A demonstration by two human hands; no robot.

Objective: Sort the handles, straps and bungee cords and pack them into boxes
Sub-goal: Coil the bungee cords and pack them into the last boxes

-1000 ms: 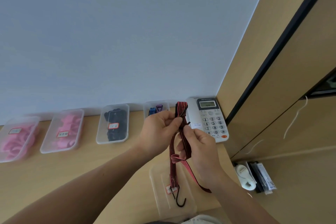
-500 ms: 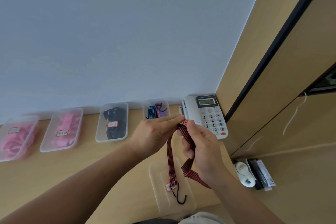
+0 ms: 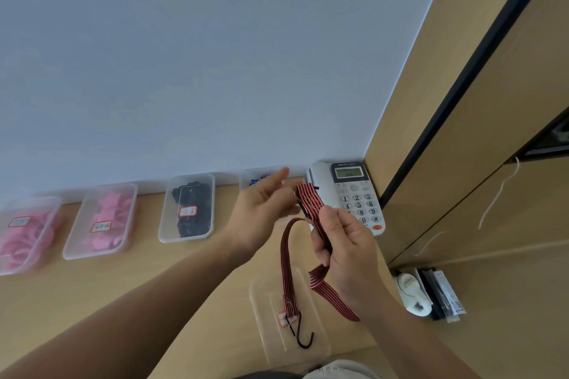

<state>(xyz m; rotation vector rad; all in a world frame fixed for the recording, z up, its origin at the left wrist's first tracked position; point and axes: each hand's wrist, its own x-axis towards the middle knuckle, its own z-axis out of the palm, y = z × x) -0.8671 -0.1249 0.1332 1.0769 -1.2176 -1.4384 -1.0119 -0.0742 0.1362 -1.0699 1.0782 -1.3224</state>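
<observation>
now, nearest: clear box [image 3: 317,332] at the front edge of the table [image 3: 92,301], with the black hook [image 3: 303,340] of the red-and-black bungee cord [image 3: 285,264] dangling over it. a little further up, right hand [image 3: 348,252] curled tight round the folded middle of that cord, one loop sticking out above the thumb, another bunching below the fist, a loose tail trailing down past the wrist. beside it, left hand [image 3: 261,212] no longer pinching the top fold as half a second back: fingers straightened and spread, blurred, forefinger lifted toward the wall, off the cord or barely next to it. long strand now bowed out to the left between the two hands instead of hanging straight. beyond the hands, white desk phone [image 3: 354,194] in the corner, unmoved. along the wall to the left, small box [image 3: 246,177] of blue and purple cords half hidden behind the left fingers, then box of black pieces [image 3: 166,224], then box of pink pieces [image 3: 70,243], then second pink box [image 3: 37,200] at the far left, all unmoved.
</observation>
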